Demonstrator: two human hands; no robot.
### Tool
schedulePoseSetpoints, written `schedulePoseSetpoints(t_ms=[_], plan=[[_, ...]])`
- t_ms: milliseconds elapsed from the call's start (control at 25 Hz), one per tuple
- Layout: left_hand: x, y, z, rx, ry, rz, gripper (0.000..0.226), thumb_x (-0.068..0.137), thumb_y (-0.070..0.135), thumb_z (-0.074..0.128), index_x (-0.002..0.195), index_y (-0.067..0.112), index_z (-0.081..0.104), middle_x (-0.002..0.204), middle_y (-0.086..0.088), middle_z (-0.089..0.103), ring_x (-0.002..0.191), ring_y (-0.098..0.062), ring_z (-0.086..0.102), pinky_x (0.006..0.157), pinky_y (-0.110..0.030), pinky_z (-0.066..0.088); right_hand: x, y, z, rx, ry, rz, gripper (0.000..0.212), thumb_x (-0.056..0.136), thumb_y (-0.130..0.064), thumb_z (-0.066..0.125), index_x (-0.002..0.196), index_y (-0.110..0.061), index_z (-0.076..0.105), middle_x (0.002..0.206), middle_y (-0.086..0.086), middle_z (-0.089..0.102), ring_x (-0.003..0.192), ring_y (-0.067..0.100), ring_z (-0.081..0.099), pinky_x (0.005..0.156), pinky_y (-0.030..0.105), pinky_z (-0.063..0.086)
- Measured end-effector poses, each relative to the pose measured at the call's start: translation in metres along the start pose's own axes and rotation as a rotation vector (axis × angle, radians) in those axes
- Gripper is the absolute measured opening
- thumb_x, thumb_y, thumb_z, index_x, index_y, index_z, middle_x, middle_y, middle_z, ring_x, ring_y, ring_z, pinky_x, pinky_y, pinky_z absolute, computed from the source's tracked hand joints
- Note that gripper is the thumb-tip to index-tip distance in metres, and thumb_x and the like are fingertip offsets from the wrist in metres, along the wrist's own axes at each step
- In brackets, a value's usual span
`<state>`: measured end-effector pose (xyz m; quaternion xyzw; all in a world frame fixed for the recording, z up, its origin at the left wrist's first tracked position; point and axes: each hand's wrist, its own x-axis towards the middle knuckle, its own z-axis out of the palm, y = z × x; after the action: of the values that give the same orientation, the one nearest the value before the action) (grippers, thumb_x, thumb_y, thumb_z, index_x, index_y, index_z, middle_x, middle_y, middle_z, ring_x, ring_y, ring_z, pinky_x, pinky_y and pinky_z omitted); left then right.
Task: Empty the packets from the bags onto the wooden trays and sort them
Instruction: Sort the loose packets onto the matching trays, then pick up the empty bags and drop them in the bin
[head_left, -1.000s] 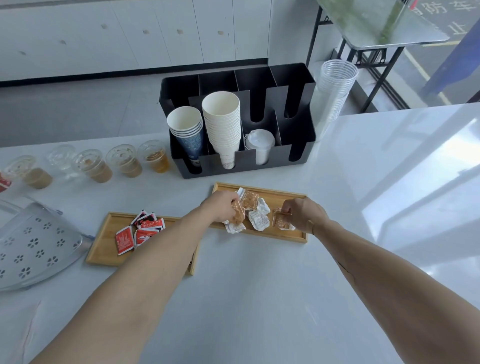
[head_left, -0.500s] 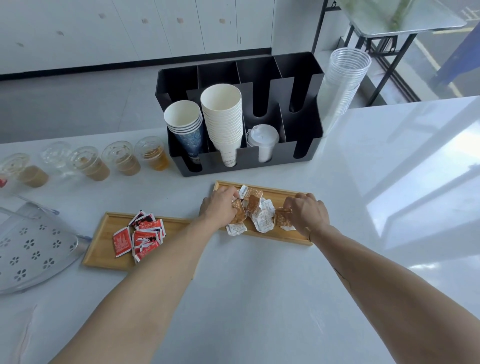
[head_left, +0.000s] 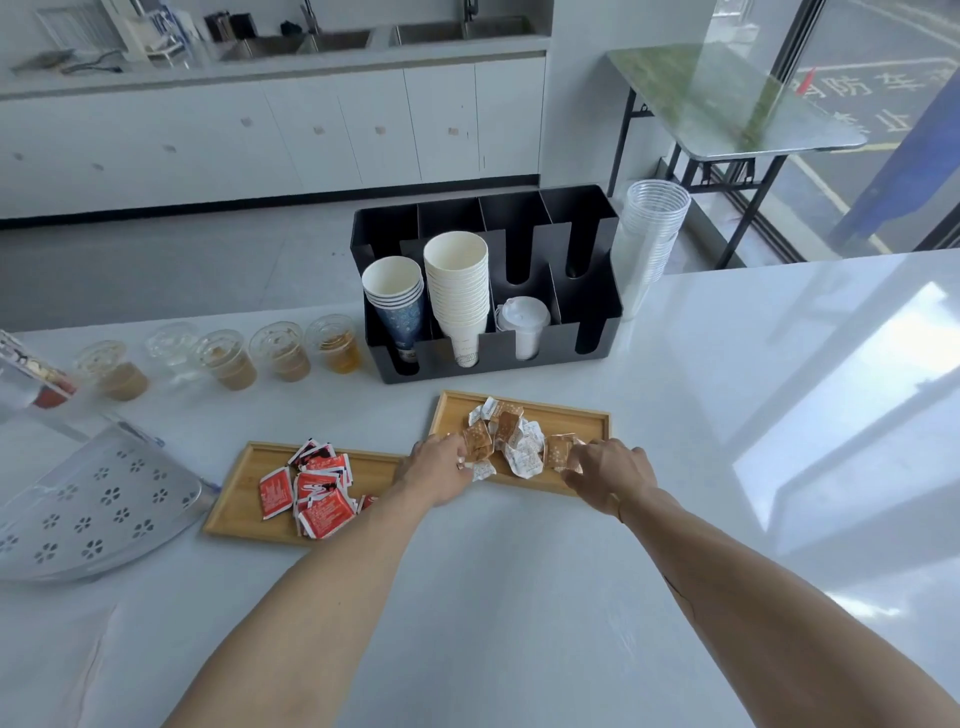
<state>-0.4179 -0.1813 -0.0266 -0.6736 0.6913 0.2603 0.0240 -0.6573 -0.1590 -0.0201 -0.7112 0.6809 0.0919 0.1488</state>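
Two wooden trays lie on the white counter. The left tray (head_left: 234, 499) carries a loose heap of red packets (head_left: 311, 491). The right tray (head_left: 587, 421) carries brown and white packets (head_left: 511, 439) bunched in its middle. My left hand (head_left: 434, 467) rests at that tray's near left corner, fingertips pinching a white packet (head_left: 480, 470). My right hand (head_left: 610, 475) is at the tray's near edge, fingers curled on a brown packet (head_left: 558, 452). Both forearms reach in from the bottom.
A black cup organiser (head_left: 488, 291) with paper cups and lids stands just behind the right tray. Stacked clear cups (head_left: 652, 234) stand to its right. Several filled drink cups (head_left: 280, 353) line the back left. A clear perforated plastic bag (head_left: 88, 509) lies at the left.
The head camera has tilted up, showing more of the room. Both hands have slid slightly toward the tray's near edge and stay on the brown and white packets.
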Motion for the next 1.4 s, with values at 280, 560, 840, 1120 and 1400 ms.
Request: schedulePoseSetpoints(t_ms=[280,560,840,1120,1400], plan=[[-0.082,-0.028,-0.004,0.079,-0.270,0.039,0.037,0.087,0.044,0.059,0.114,0.018,0.062,0.124,-0.002,0.062,0.112,-0.023,0.059,0.094,-0.038,0.050,-0.068,-0.030,-0.008,0.012,-0.124,-0.035,0.029,0.093,-0.047,0.045,0.107,-0.033,0.067,0.113,-0.002,0.066,0.111,0.021,0.058,0.089,0.034,0.043],[-0.161,-0.096,0.006,0.073,-0.345,-0.033,0.041,0.085,0.049,0.060,0.115,0.021,0.063,0.126,0.002,0.060,0.114,-0.019,0.057,0.095,-0.034,0.047,-0.120,-0.077,0.017,0.049,-0.214,-0.097,0.031,0.090,-0.046,0.049,0.110,-0.032,0.067,0.115,0.001,0.065,0.108,0.022,0.060,0.078,0.031,0.045],[-0.221,-0.184,0.005,0.080,-0.343,-0.111,0.041,0.085,0.047,0.059,0.116,0.020,0.063,0.127,0.001,0.060,0.116,-0.020,0.056,0.096,-0.035,0.047,-0.145,-0.163,0.043,0.006,-0.260,-0.210,0.030,0.089,-0.042,0.049,0.110,-0.031,0.067,0.115,0.001,0.066,0.106,0.022,0.061,0.083,0.032,0.049],[-0.276,-0.285,-0.010,-0.043,-0.256,-0.222,0.038,0.085,0.044,0.060,0.114,0.020,0.065,0.126,0.001,0.062,0.113,-0.020,0.058,0.094,-0.032,0.047,-0.150,-0.273,0.054,-0.061,-0.275,-0.360,0.032,0.090,-0.043,0.048,0.112,-0.032,0.066,0.117,-0.001,0.066,0.106,0.020,0.061,0.086,0.034,0.052],[-0.339,-0.392,-0.019,-0.178,-0.179,-0.383,0.032,0.083,0.040,0.062,0.109,0.022,0.065,0.120,0.003,0.061,0.111,-0.018,0.058,0.093,-0.030,0.047,-0.151,-0.382,0.069,-0.131,-0.284,-0.490,0.030,0.088,-0.043,0.048,0.110,-0.034,0.067,0.118,-0.003,0.066,0.109,0.019,0.060,0.086,0.032,0.050]])
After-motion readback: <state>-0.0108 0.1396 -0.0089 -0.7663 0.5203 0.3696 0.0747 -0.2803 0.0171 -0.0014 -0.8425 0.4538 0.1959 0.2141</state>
